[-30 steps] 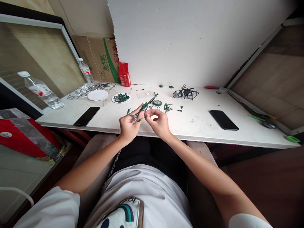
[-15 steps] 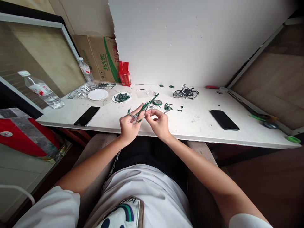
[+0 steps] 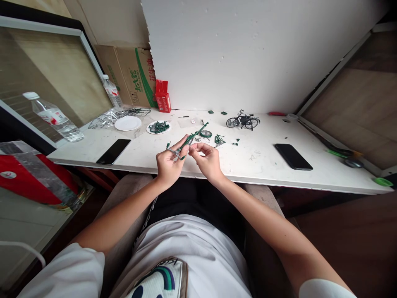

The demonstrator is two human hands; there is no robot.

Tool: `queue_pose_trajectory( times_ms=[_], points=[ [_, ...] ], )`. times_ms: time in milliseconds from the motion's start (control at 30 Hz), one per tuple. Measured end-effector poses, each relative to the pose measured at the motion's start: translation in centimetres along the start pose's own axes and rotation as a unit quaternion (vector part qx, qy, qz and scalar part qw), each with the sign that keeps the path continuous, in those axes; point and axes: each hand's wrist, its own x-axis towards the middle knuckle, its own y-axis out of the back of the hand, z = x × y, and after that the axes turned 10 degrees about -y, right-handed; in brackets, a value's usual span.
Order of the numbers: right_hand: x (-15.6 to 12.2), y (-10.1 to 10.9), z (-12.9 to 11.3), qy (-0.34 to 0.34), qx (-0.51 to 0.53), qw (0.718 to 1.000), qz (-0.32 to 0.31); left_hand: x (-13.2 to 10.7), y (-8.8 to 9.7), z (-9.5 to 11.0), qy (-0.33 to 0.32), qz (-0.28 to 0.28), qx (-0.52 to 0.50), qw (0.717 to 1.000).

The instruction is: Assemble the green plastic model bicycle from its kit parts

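Observation:
Held up over the table's front edge is a partly built green model bicycle (image 3: 196,134), with my left hand (image 3: 170,164) closed around it. Silvery handlebars stick out at its lower left. My right hand (image 3: 207,160) is pinched close beside it, thumb against forefinger; whatever lies between those fingertips is too small or hidden to make out. Just beyond the hands lie a loose green wheel (image 3: 206,133) and some green frame parts (image 3: 219,140). A few tiny green pieces (image 3: 235,144) are scattered to their right.
A finished black model bicycle (image 3: 243,121) stands at the back. White plates, one with green parts (image 3: 159,127), sit left of centre near a red box (image 3: 163,97). Phones (image 3: 114,151) lie on both sides. Water bottles (image 3: 57,118) stand at far left.
Hardly anything differs. The fingers of my right hand have drawn slightly closer together, while my left hand keeps the model bicycle in the same place.

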Motion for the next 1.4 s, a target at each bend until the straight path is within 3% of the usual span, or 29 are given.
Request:
queue_pose_trajectory(
  times_ms=[267, 533, 700, 833, 900, 1000, 1167, 1267, 1400],
  points=[
    [0.0, 0.0, 0.0, -0.007, 0.034, 0.999, -0.01, -0.1, -0.1, -0.1, 0.005, -0.003, -0.008, 1.0],
    [0.1, -0.1, -0.3, -0.057, 0.043, 0.997, -0.024, -0.2, -0.1, 0.0, -0.002, -0.008, -0.004, 1.0],
    [0.1, 0.1, -0.9, -0.155, 0.121, 0.979, -0.06, -0.3, -0.1, -0.2, -0.007, -0.006, 0.008, 1.0],
    [0.7, 0.9, -1.5, -0.296, 0.196, 0.927, -0.12, -0.4, 0.0, -0.5, -0.016, -0.016, 0.033, 0.999],
    [1.0, 1.3, -1.7, -0.318, 0.206, 0.914, -0.146, -0.5, 0.1, -0.6, -0.022, -0.027, 0.036, 0.999],
    [1.1, 1.6, -1.6, -0.277, 0.169, 0.935, -0.142, -0.4, 0.1, -0.6, -0.021, -0.024, 0.028, 0.999],
    [0.8, 1.2, -0.9, -0.076, 0.029, 0.995, -0.056, -0.2, -0.1, -0.2, -0.001, -0.003, 0.01, 1.0],
    [0.5, 0.9, -0.7, 0.003, -0.031, 0.999, -0.008, -0.2, -0.1, -0.1, 0.004, -0.003, 0.007, 1.0],
    [0.3, 0.7, -0.5, 0.024, -0.046, 0.999, 0.007, -0.2, -0.1, -0.1, 0.003, -0.006, 0.002, 1.0]
  ],
)
